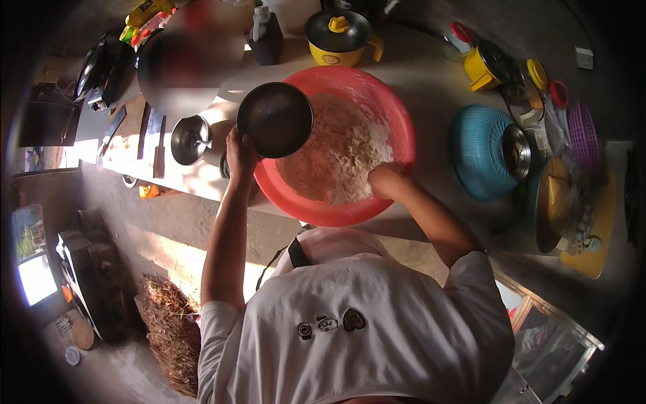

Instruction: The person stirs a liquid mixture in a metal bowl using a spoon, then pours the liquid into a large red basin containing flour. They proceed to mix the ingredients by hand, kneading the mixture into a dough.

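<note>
A large red plastic basin (335, 214) stands on the counter before me, holding crumbly, floury dough (353, 156). My left hand (241, 154) grips a dark round bowl (275, 120) by its edge, over the basin's upper left rim; the bowl's contents cannot be made out. My right hand (386, 181) reaches into the lower right of the basin at the dough, its fingers hidden, so their grip cannot be told. To the left of the dark bowl sits a small metal bowl (187, 144) with a spoon-like utensil in it.
Behind the basin stand a yellow lidded pot (333, 53) and a dark jug (266, 40). A blue plastic colander (474, 151) with a metal bowl (516, 151) against it is at right, near a purple basket (583, 134). Boards (132, 126) lie at left. The counter's front edge runs below the basin.
</note>
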Demonstrator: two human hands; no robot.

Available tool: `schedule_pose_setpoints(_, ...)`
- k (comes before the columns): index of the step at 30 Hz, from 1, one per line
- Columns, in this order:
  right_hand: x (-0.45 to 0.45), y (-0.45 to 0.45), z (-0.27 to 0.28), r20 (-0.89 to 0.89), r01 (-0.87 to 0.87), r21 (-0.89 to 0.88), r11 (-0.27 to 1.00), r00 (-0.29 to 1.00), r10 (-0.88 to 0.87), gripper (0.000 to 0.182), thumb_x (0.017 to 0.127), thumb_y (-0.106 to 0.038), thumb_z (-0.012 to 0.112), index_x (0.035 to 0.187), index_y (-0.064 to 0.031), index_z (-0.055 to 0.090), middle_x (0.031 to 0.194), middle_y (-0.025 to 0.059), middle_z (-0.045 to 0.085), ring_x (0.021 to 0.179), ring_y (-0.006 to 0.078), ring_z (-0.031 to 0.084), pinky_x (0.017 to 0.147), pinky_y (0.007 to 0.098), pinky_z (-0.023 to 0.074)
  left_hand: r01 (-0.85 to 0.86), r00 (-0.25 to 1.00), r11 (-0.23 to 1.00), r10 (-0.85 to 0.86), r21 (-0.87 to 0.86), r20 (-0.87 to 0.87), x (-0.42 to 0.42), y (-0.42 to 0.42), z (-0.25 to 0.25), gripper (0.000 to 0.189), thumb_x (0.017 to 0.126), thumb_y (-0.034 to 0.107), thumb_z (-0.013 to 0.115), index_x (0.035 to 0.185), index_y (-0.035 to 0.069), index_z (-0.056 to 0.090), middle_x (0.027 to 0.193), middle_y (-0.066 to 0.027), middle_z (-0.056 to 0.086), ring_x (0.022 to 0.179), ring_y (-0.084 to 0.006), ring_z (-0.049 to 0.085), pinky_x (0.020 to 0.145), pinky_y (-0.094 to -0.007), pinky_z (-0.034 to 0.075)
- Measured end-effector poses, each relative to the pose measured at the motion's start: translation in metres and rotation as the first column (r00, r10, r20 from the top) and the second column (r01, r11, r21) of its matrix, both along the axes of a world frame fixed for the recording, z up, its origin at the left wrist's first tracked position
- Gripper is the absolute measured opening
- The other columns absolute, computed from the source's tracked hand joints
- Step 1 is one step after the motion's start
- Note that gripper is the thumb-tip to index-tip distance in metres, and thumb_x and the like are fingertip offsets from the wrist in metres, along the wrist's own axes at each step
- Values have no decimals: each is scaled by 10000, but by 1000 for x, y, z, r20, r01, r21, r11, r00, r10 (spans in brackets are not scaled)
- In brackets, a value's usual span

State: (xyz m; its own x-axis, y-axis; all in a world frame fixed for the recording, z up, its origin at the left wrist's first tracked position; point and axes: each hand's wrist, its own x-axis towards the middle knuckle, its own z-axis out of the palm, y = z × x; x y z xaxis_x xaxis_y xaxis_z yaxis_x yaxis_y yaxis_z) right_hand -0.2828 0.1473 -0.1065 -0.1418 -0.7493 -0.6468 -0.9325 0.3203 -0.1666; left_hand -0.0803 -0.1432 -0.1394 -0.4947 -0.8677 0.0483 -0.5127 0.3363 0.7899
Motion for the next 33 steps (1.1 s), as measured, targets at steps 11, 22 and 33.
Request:
schedule_pose_setpoints(11, 48, -95, -76, 589, 540, -268, 798, 747, -308, 325, 845, -217, 428, 1063, -51, 603, 1061, 217, 607, 1011, 288, 591, 847, 385, 456, 93, 976, 940, -20, 329, -219, -12, 29, 40, 279, 924, 206, 370, 1084, 4, 478, 668, -59, 546, 453, -117, 518, 409, -227, 433)
schedule_pose_setpoints(22, -54, -180, -91, 171, 415, -629, 657, 899, -404, 343, 804, -346, 531, 937, -38, 604, 1030, 199, 609, 958, 336, 581, 804, 403, 463, 88, 964, 881, 42, 465, -261, -13, 20, 53, 257, 886, 118, 339, 1037, -29, 487, 672, -108, 568, 456, -160, 559, 397, -265, 463)
schedule_pose_setpoints(33, 47, -94, -35, 245, -190, -643, 742, 867, 434, 281, 720, -169, 609, 991, -96, 628, 1190, 101, 531, 1111, 295, 477, 862, 415, 444, 74, 972, 874, 44, 481, -230, -12, 26, 55, 260, 881, 110, 342, 1056, -28, 476, 673, -106, 570, 457, -160, 555, 406, -265, 464)
